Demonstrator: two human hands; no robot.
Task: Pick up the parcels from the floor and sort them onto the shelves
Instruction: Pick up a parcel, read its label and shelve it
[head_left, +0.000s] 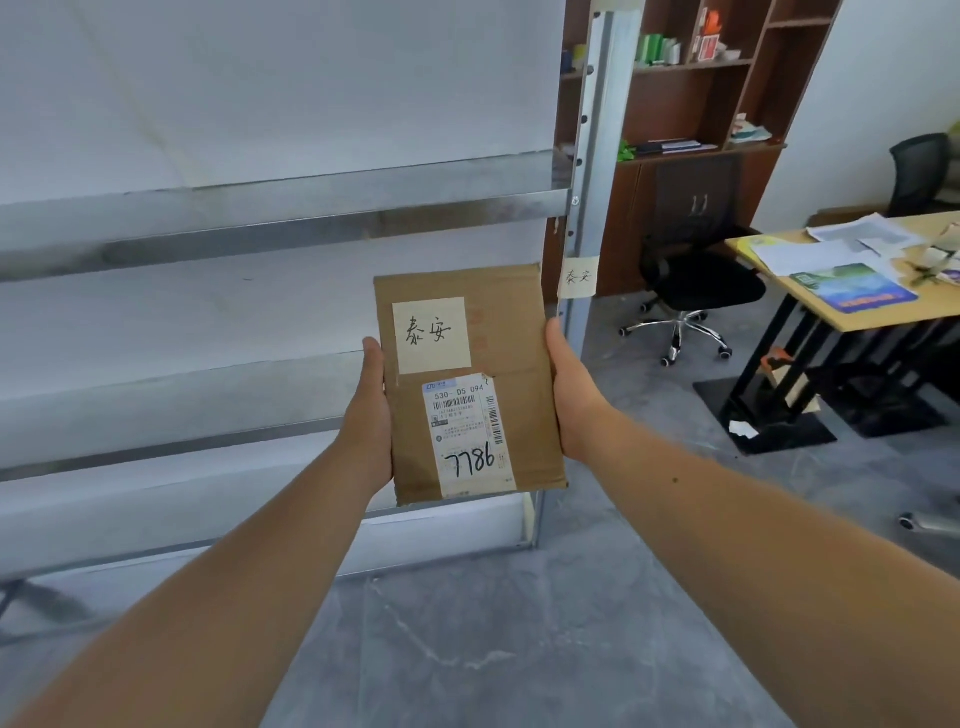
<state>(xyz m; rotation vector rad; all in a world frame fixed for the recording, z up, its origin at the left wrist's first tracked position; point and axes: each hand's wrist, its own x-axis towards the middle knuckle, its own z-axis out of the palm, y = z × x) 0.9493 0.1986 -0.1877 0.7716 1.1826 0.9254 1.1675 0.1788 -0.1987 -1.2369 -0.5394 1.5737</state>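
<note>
One parcel (511, 332) between left hand (370, 415) and right hand (571, 400), a clasp on each side, fingers seemingly underneath.

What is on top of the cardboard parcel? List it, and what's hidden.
On the parcel: a cream handwritten note and, below it, a white shipping label marked 7786. The left hand and right hand grip its sides; its underside is hidden.

Floor (519, 649): grey, marbled with pale veins, below the fingers (372, 353). Up and right of the fingers stands a brown wooden bookcase (691, 104) with cupboard doors, beside a white wall (883, 78). A black swivel chair (691, 280) on a chrome base is in front of it. Farther right is a pale wood desk (795, 296) on black legs, with papers (810, 254) strewn on top. Light is even and soft.
</note>
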